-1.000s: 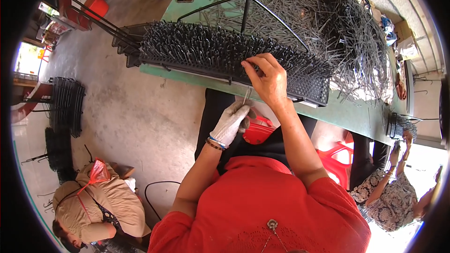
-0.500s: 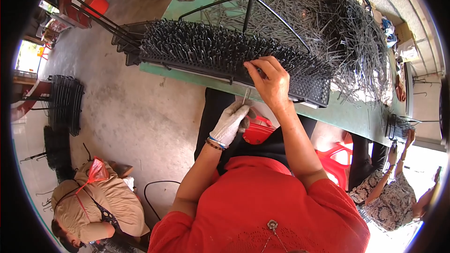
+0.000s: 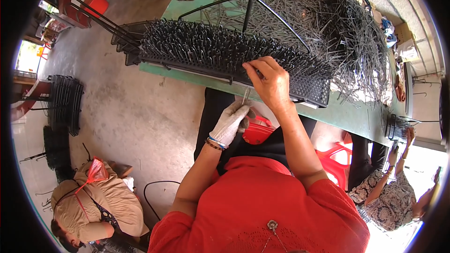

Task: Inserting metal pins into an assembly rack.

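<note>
A long black perforated rack (image 3: 311, 93) lies along the front edge of the green table, densely filled with upright thin black rods (image 3: 201, 42). My right hand (image 3: 273, 82), bare, is at the near side of these rods, thumb and fingertips pinched together. Whatever the fingertips hold is too small to make out. Below the table edge, my left hand (image 3: 229, 124) in a white glove is closed round a few thin metal rods (image 3: 246, 95), whose ends stick up past the fingers.
Loose rods (image 3: 337, 28) form a large heap on the green table (image 3: 187, 7). A black metal frame (image 3: 251, 4) rises behind the rack. One person (image 3: 101, 197) is at lower left, another (image 3: 391, 192) at right beside a smaller rack. A red bucket (image 3: 95, 3) stands at far left.
My right hand has shifted very slightly at the rack, its fingertips still pinched. The left hand keeps its place with the rods.
</note>
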The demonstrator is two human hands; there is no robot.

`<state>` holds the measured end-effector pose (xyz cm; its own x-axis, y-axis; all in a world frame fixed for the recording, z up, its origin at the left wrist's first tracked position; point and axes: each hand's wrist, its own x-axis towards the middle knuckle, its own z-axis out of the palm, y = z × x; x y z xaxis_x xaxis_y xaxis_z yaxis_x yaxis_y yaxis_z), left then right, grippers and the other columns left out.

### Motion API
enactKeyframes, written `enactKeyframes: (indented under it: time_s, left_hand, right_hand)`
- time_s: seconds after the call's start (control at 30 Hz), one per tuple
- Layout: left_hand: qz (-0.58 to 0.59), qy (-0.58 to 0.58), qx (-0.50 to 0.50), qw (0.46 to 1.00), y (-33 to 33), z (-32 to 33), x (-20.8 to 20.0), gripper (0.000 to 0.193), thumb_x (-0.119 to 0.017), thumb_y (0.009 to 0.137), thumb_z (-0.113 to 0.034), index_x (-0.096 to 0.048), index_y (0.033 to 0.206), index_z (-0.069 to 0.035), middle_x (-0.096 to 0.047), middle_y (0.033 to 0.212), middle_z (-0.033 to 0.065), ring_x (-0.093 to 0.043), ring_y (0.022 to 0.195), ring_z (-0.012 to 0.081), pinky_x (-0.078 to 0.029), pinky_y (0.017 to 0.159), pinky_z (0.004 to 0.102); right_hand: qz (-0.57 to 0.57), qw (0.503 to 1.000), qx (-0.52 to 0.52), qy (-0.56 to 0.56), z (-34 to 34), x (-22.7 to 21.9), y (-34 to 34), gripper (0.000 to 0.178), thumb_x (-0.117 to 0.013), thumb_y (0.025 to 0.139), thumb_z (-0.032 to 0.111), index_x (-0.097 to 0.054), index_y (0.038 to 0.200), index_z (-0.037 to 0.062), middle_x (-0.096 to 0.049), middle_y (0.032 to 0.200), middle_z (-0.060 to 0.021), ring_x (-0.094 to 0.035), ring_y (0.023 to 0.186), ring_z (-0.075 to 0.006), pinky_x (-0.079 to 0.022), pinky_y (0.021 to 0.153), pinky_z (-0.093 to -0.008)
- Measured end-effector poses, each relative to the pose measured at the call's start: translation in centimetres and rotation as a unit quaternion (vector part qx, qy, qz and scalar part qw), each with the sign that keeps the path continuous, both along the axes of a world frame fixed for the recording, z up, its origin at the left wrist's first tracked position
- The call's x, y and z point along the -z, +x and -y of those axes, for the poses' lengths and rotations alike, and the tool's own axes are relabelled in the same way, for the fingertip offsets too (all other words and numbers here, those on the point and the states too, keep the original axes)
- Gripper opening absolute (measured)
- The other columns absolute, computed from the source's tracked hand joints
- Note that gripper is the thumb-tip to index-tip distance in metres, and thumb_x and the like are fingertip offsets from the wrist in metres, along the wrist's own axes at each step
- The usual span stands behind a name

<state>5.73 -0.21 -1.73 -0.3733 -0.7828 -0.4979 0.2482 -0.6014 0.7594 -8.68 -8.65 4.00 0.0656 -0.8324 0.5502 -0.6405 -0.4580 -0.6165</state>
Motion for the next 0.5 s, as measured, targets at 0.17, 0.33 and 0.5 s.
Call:
enactKeyframes:
  time_s: [0.17,0.33,0.5]
  left_hand:
    - [0.003,0.004,-0.001,1.000,-0.06,0.02,-0.19,0.028,-0.054,0.099,-0.027,-0.057,0.121,-0.009,-0.065,0.086,-0.0014,-0.052,0.059,-0.0001,-0.037,0.048,0.0145]
    - [0.005,0.014,-0.004,1.000,-0.03,0.00,-0.11,0.027,-0.054,0.099,-0.026,-0.057,0.120,-0.009,-0.065,0.086,-0.0014,-0.052,0.059,0.0000,-0.037,0.048,0.0146]
    - [0.016,0.012,-0.003,1.000,-0.15,0.09,-0.20,0.026,-0.053,0.100,-0.025,-0.057,0.120,-0.009,-0.065,0.086,-0.0010,-0.051,0.059,0.0000,-0.037,0.048,0.0147]
  right_hand:
    - [0.004,0.999,0.017,-0.034,-0.10,0.38,-0.04,0.011,-0.077,0.080,0.007,-0.071,0.086,0.0006,-0.066,0.083,-0.0094,-0.061,0.057,-0.0188,-0.049,0.050,-0.0281]
    - [0.009,1.000,0.007,-0.009,-0.18,-0.16,0.05,0.011,-0.077,0.081,0.008,-0.072,0.088,0.0006,-0.066,0.083,-0.0097,-0.061,0.058,-0.0191,-0.049,0.051,-0.0284]
    - [0.010,1.000,0.002,-0.010,0.06,-0.04,-0.14,0.012,-0.076,0.082,0.009,-0.072,0.088,0.0003,-0.066,0.083,-0.0100,-0.062,0.061,-0.0210,-0.049,0.052,-0.0294]
